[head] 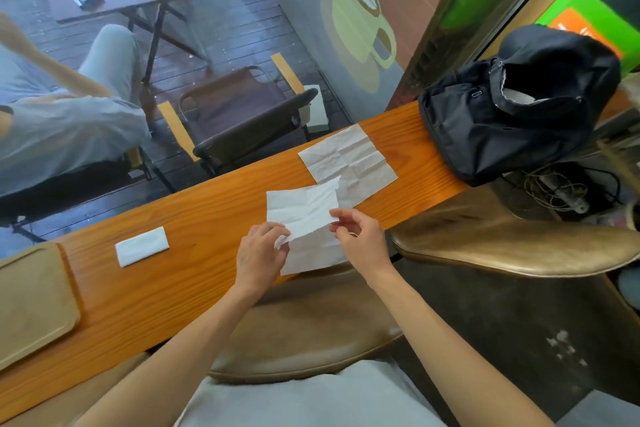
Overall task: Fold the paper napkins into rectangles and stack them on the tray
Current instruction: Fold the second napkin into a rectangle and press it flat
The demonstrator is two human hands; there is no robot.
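So, both hands busy on 1 napkin at the wooden counter (214, 218).

Left hand (259, 251) and right hand (360, 236) each pinch an edge of the half-folded napkin (304, 215), which hangs partly over the counter's near edge. Another flat, creased napkin (349, 158) lies further along toward the black bag (502, 121). 1 folded napkin (142, 246) sits on the counter beside the tan tray (34, 302), not on it.
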